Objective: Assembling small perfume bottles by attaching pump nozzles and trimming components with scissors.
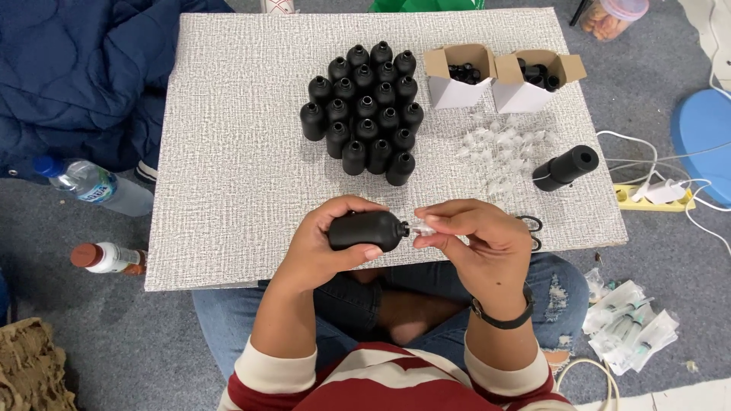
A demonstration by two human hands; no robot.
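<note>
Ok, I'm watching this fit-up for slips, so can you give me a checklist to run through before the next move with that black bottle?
1. Left hand grips the black plastic bottle on its side: ok.
2. Bottle neck points toward the right hand: ok.
3. Right fingertips pinch the small clear plastic insert at the neck: ok.
4. Insert squarely lined up with the opening: cannot tell, fingers cover it.
5. Spare clear inserts lie scattered on the grey textured board: ok.
6. Cluster of upright black bottles stands apart from both hands: ok.
</note>
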